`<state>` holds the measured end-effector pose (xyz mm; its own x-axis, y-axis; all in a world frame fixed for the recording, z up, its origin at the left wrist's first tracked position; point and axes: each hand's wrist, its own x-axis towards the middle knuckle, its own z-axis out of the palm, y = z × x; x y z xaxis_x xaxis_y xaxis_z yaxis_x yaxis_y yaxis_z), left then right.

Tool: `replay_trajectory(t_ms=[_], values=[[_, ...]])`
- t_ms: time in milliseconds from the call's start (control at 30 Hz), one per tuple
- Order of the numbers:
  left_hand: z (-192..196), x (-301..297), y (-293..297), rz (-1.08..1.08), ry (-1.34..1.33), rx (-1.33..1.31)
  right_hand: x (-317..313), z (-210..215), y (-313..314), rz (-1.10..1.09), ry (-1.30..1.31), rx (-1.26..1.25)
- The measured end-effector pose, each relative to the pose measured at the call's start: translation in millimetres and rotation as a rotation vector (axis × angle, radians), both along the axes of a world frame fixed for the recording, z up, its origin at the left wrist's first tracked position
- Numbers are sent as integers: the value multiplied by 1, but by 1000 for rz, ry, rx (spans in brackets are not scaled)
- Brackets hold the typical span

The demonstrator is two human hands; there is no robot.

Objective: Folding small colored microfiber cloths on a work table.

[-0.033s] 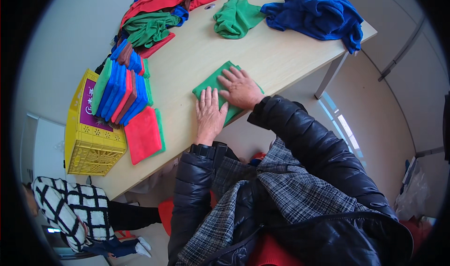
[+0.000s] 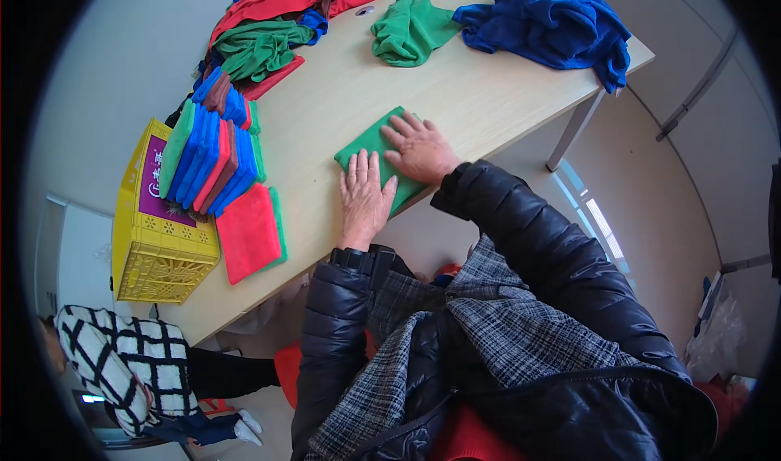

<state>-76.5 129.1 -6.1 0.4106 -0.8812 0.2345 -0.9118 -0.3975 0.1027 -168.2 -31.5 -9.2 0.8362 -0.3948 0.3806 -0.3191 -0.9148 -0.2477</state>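
Note:
A folded green towel (image 2: 370, 141) lies flat near the front edge of the table. My left hand (image 2: 365, 199) rests palm down on its left side, fingers stretched out. Across the towel's right part spreads my right hand (image 2: 422, 150), also flat, with the fingers apart. Neither hand grips anything. Parts of the towel are hidden under both palms. A folded red towel (image 2: 246, 232) lies left of my left hand, with a green one showing beneath it.
A yellow plastic crate (image 2: 167, 262) stands at the left, beside a row of folded colored towels (image 2: 213, 156). Loose cloths (image 2: 268, 42) are heaped at the far left. A crumpled green cloth (image 2: 411, 34) and a blue cloth pile (image 2: 549, 26) lie at the back. A person (image 2: 130, 359) is at lower left.
My right hand has shifted very slightly to the right on the green towel. My left hand stays in place.

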Motion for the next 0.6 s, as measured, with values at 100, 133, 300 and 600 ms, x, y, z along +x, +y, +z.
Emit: replay_trajectory(t_ms=[100,133,300,600], values=[[2,-2,1,18,23,6,-2,3,-16,-41,33,87],[4,-2,1,19,21,-5,-3,2,-15,-58,-18,60],[31,-12,28,-48,99,-212,-13,0,-9,-98,-143,69],[239,-155,91,-1351,1629,-531,-52,-24,-7,-68,-443,146]])
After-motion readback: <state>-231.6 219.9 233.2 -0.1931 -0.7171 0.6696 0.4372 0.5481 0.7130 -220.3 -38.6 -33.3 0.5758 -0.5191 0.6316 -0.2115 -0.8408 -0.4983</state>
